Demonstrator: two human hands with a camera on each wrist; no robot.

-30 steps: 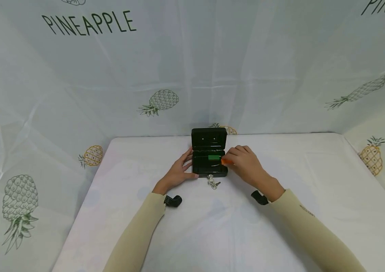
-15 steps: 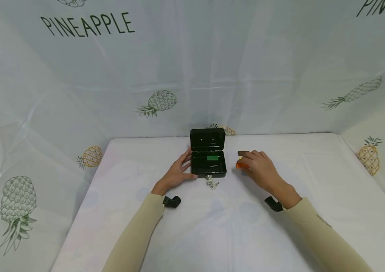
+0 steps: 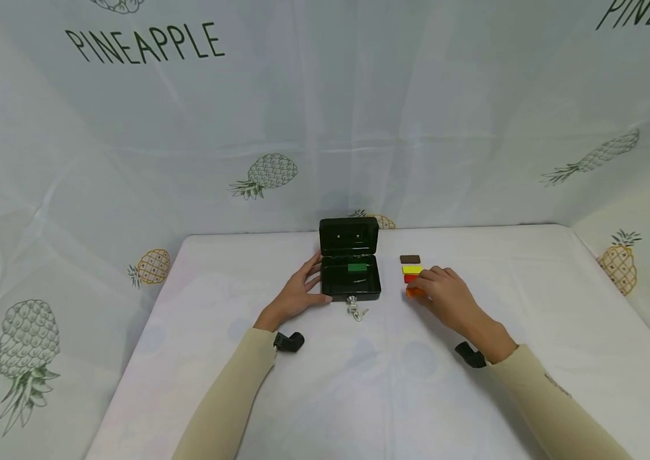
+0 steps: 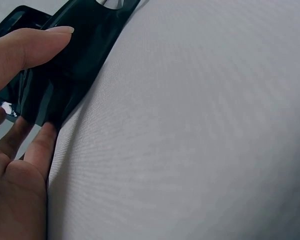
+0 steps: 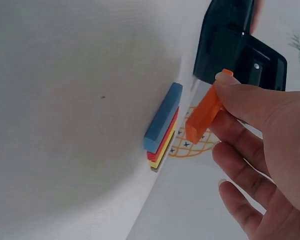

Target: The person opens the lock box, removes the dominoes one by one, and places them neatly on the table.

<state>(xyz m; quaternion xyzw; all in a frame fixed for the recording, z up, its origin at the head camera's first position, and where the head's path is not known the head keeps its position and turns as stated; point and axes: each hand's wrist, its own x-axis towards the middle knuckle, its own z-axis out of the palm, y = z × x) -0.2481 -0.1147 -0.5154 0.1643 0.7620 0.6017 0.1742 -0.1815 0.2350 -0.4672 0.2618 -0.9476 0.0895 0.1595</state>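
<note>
My left hand [image 3: 295, 300] holds the small black cash box [image 3: 325, 296] at its left side, thumb on the front face and fingers along the side wall. Its lid [image 3: 348, 237] stands raised. Inside lies a green block [image 3: 357, 268]. To the right of the box, my right hand [image 3: 445, 299] pinches an orange block [image 5: 206, 112] between thumb and fingers. The right wrist view shows it apart from a blue block [image 5: 163, 120] on the table. Beyond are a red block [image 3: 410, 278], a yellow block [image 3: 412, 270] and a brown block [image 3: 410, 259], lined up.
Keys [image 3: 355, 310] hang from the lock at the box's front. A white cloth covers the table [image 3: 325, 383]. Behind it hangs a white curtain [image 3: 417, 115] with printed pineapples.
My right hand has carried the orange block rightward from the box, then nearer to me, past the row. The brown, yellow and red blocks have come into sight. My left hand stays at the box.
</note>
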